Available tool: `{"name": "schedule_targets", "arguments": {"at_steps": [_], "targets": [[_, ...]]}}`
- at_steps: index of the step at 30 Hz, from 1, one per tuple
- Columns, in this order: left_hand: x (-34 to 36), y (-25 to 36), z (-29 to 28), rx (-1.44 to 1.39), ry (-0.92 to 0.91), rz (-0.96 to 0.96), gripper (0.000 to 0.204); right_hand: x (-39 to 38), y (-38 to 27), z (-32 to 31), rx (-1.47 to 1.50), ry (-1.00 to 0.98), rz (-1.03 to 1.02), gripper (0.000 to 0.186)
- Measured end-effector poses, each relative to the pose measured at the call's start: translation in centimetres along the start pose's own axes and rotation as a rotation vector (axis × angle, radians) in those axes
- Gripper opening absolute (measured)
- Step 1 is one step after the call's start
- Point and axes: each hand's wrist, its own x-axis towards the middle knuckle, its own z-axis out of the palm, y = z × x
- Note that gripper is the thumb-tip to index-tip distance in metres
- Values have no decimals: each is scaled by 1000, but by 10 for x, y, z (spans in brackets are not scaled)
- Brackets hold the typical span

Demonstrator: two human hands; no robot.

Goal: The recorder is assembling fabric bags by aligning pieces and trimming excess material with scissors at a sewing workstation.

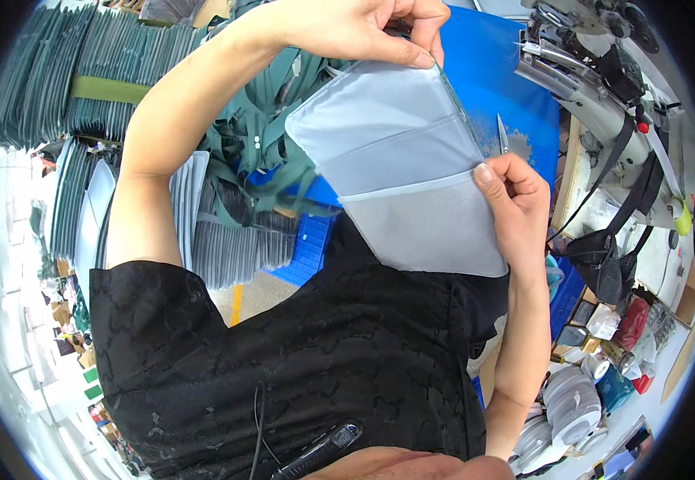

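I hold up a light grey fabric panel (395, 160) with a folded pocket band across it and a mesh pocket on its lower half; a thin green edge shows along its right side. My left hand (387, 32) pinches its top corner. My right hand (515, 212) grips the right edge lower down, thumb on the front. Behind the panel, a pointed metal tool (502, 132), perhaps scissors, lies on a worn blue work surface (483, 64), partly hidden by my right hand.
Stacks of green-grey panels (27, 80) and grey pieces (235, 252) sit to the left, beside tangled green straps (239, 144). A blue crate (303, 248) is below them. Sewing machine parts (587, 96), black straps and white rolls (571, 408) crowd the right.
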Motion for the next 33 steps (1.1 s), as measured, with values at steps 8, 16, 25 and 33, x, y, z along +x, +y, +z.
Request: {"name": "schedule_targets", "arguments": {"at_steps": [8, 16, 25, 33], "targets": [[18, -9, -10, 297, -5, 259, 17, 7, -3, 12, 175, 77, 44, 19], [89, -42, -45, 134, -83, 148, 19, 41, -15, 1, 178, 209, 73, 26], [154, -75, -80, 92, -164, 82, 19, 77, -21, -13, 224, 300, 90, 29], [161, -77, -87, 107, -164, 79, 28, 86, -26, -14, 273, 325, 96, 29]]}}
